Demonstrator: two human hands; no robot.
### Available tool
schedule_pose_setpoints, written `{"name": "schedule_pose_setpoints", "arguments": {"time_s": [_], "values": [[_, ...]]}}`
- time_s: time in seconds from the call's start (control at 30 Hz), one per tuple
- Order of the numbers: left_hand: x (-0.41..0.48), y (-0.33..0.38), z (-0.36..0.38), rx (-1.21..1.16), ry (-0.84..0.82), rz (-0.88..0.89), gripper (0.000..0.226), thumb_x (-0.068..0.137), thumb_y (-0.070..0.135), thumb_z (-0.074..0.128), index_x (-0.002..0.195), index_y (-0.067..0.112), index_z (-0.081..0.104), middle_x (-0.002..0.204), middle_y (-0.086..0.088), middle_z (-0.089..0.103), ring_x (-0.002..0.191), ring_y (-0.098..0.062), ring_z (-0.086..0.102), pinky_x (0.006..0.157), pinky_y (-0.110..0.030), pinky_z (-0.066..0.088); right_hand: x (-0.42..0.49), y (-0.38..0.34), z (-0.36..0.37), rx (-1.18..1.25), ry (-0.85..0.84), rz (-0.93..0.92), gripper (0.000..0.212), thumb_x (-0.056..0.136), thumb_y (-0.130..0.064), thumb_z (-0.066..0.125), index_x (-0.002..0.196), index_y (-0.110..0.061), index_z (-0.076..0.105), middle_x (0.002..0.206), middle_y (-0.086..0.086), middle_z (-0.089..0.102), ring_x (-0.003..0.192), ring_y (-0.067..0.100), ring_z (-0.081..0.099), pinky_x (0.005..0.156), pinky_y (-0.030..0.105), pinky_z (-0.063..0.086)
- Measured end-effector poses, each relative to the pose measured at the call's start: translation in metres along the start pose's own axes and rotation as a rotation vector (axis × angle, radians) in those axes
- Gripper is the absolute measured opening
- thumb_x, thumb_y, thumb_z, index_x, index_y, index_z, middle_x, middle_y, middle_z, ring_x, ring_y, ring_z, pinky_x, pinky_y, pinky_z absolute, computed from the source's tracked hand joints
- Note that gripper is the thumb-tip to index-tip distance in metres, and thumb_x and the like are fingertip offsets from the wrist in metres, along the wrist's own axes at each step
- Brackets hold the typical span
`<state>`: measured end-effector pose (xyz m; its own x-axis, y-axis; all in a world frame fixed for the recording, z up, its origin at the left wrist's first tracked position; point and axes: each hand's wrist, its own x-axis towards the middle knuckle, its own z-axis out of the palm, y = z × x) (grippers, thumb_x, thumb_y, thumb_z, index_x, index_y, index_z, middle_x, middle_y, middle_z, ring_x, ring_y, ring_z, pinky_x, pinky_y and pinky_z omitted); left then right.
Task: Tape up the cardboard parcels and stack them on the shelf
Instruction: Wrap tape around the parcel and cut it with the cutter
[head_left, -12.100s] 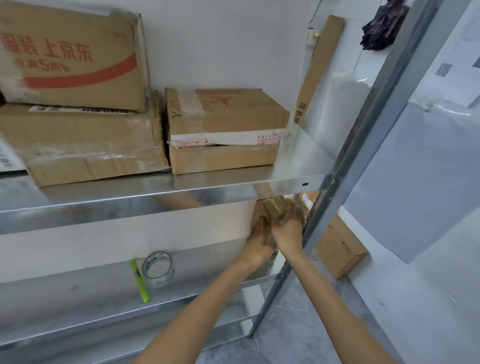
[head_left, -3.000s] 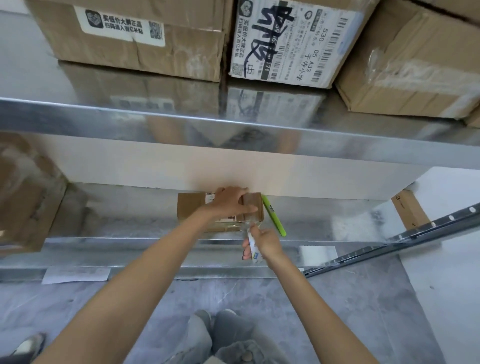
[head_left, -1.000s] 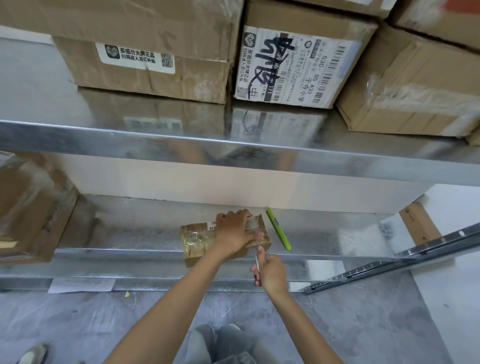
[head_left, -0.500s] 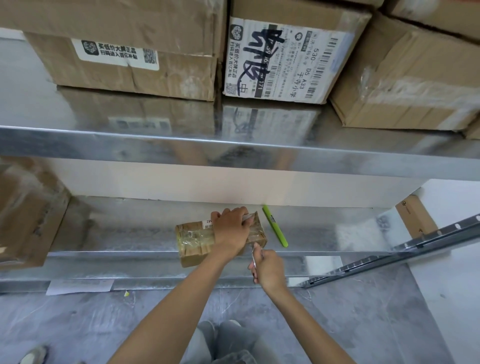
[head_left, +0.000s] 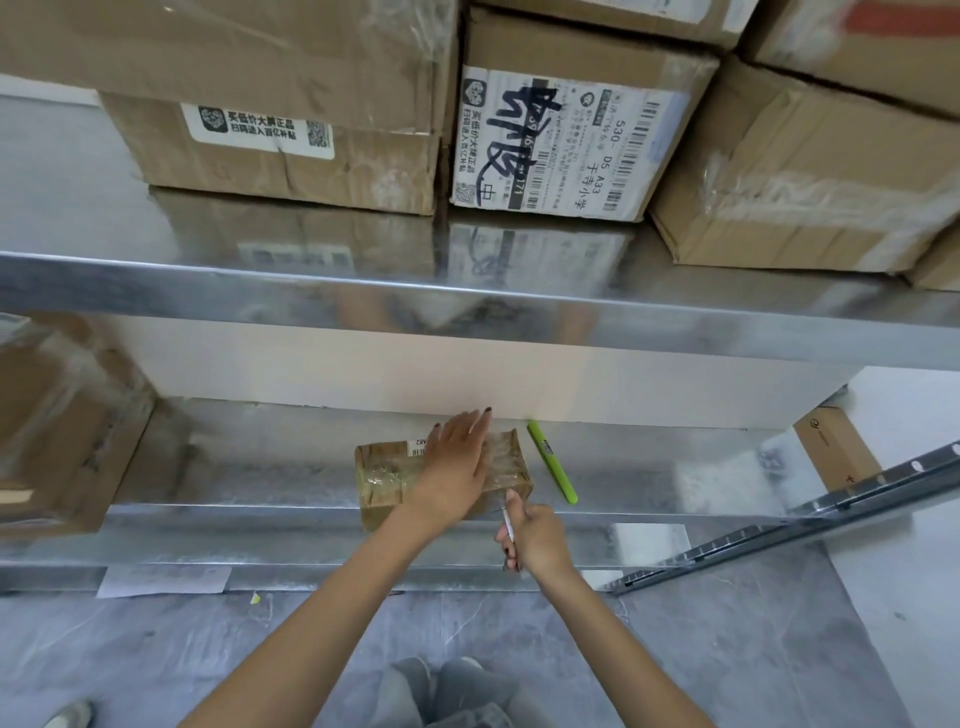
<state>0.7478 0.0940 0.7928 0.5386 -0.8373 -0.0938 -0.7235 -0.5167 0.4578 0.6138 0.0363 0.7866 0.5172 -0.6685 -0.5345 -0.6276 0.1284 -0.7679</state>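
Left hand (head_left: 457, 467) flat, open-fingered, on taped parcel (head_left: 387, 478); right hand (head_left: 537, 540) tight around thin tool (head_left: 507, 522), perhaps cutter.

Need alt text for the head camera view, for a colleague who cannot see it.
A left hand lies flat on a small taped parcel on a metal shelf, while the right hand grips a slim tool at the parcel's near right corner. A green marker lies just right of the parcel; bigger cardboard boxes sit on the shelf above.

L grip (head_left: 457, 473) flat on parcel (head_left: 387, 475) (taped); R grip (head_left: 537, 540) holds sm. tool (head_left: 508, 527).
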Motion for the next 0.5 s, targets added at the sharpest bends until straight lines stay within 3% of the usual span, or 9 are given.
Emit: {"name": "schedule_pose_setpoints", "arguments": {"time_s": [0.07, 0.13, 0.23, 0.37, 0.5], "values": [[-0.025, -0.012, 0.001, 0.197, -0.11, 0.063, 0.077, 0.095, 0.049, 0.047, 0.154, 0.023, 0.005, 0.162, -0.003, -0.005, 0.149, -0.025, -0.006, 0.119, -0.054, 0.002, -0.001, 0.0, -0.001, 0.013, 0.005, 0.003, 0.06, 0.1, -0.038, 0.04, 0.054, -0.004, 0.056, 0.032, -0.002, 0.046, 0.027, 0.012, 0.045, 0.038, 0.022, 0.042], [-0.038, -0.021, 0.002, 0.297, -0.196, 0.091, 0.083, 0.094, 0.039, 0.054, 0.154, 0.024, -0.002, 0.159, -0.004, -0.021, 0.145, -0.028, -0.023, 0.117, -0.059, -0.003, -0.003, 0.0, 0.001, 0.03, 0.011, -0.014, 0.059, 0.1, -0.038, 0.04, 0.055, -0.004, 0.055, 0.032, -0.002, 0.046, 0.028, 0.012, 0.045, 0.038, 0.023, 0.043], [-0.03, -0.023, -0.006, 0.323, -0.214, 0.087, 0.073, 0.096, 0.015, 0.051, 0.154, 0.025, 0.008, 0.161, -0.004, -0.015, 0.147, -0.029, -0.015, 0.118, -0.055, 0.0, -0.005, -0.001, 0.004, 0.105, 0.031, -0.038, 0.058, 0.1, -0.039, 0.041, 0.055, -0.005, 0.056, 0.034, 0.0, 0.046, 0.03, 0.014, 0.044, 0.039, 0.023, 0.043], [-0.01, -0.025, -0.028, 0.225, -0.361, 0.061, 0.065, 0.099, 0.022, 0.048, 0.154, 0.027, 0.014, 0.162, -0.001, -0.009, 0.149, -0.028, -0.006, 0.119, -0.05, 0.0, -0.012, -0.007, 0.006, 0.153, 0.042, -0.143, 0.057, 0.099, -0.039, 0.04, 0.057, -0.005, 0.059, 0.035, 0.002, 0.045, 0.036, 0.019, 0.047, 0.046, 0.025, 0.045], [0.004, -0.026, -0.045, 0.165, -0.467, 0.027, 0.06, 0.102, 0.034, 0.041, 0.154, 0.028, 0.012, 0.162, 0.001, -0.004, 0.149, -0.027, 0.002, 0.119, -0.051, 0.008, -0.03, -0.012, 0.0, 0.169, -0.025, -0.295, 0.051, 0.102, -0.035, 0.036, 0.067, -0.007, 0.062, 0.042, 0.004, 0.048, 0.046, 0.013, 0.051, 0.063, 0.02, 0.046]]}}
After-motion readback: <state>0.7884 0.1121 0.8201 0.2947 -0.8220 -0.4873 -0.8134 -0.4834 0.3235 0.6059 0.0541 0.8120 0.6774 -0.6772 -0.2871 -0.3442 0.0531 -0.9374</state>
